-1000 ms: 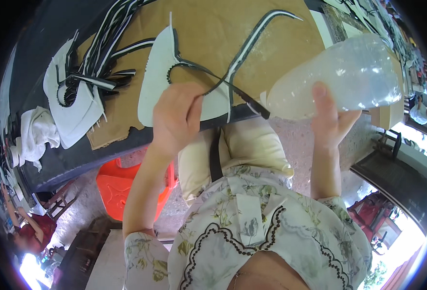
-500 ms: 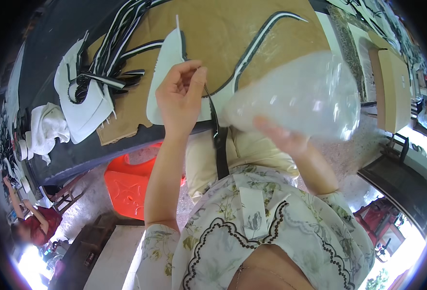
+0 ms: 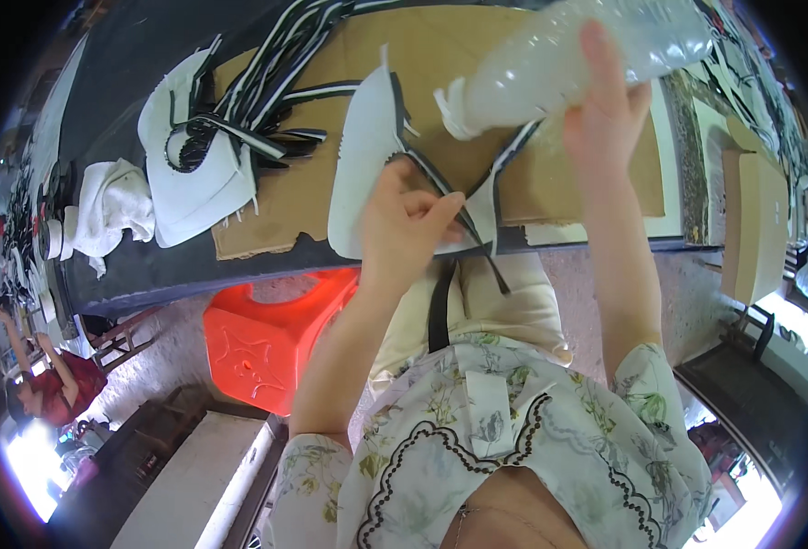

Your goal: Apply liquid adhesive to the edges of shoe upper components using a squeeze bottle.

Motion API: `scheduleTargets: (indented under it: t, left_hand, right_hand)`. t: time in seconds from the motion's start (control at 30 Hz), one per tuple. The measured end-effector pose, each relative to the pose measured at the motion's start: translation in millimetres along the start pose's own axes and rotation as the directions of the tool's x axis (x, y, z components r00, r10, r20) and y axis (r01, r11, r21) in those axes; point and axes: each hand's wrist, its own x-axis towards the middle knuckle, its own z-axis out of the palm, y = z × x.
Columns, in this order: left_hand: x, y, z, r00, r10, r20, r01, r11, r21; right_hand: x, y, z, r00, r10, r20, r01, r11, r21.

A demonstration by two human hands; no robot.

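A person's left hand point(image 3: 411, 215) pinches a narrow, flexible black strip point(image 3: 487, 258) over a curved, flat white panel point(image 3: 356, 174) on brown cardboard point(image 3: 289, 206), the strip's loose end at the edge of a dark table point(image 3: 107, 119). The right hand point(image 3: 610, 128) grips a tilted, cloudy translucent plastic bottle point(image 3: 536, 78), raised above the table.

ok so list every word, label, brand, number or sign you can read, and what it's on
None can be read.
Tall tan cardboard box at right: any small mark is too tiny to read.
Translucent bottle-shaped plastic container: no lettering made out.
Orange-red moulded plastic object: raised relief, no legible text.
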Motion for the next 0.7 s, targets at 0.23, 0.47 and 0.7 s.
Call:
scheduleTargets:
  t: [0.23, 0.47, 0.7]
  left_hand:
    - [34.3, 0.4, -63.6, 0.525, 0.849, 0.056, -0.55, 0.289, 0.784]
    - [100.7, 16.0, -79.0, 0.607, 0.709, 0.358, -0.466, -0.047, 0.883]
    - [126.3, 28.1, -89.9, 0.623, 0.758, 0.192, -0.445, 0.142, 0.884]
  right_hand:
    - [-1.0, -7.8, 45.4, 0.999, -0.031, -0.008, 0.031, 0.999, -0.02]
    - [23.0, 5.6, 0.9, 0.828, -0.468, 0.308, 0.558, 0.638, -0.531]
    - [14.7, -0.4, 11.6, 0.999, -0.015, -0.044, 0.017, 0.999, 0.036]
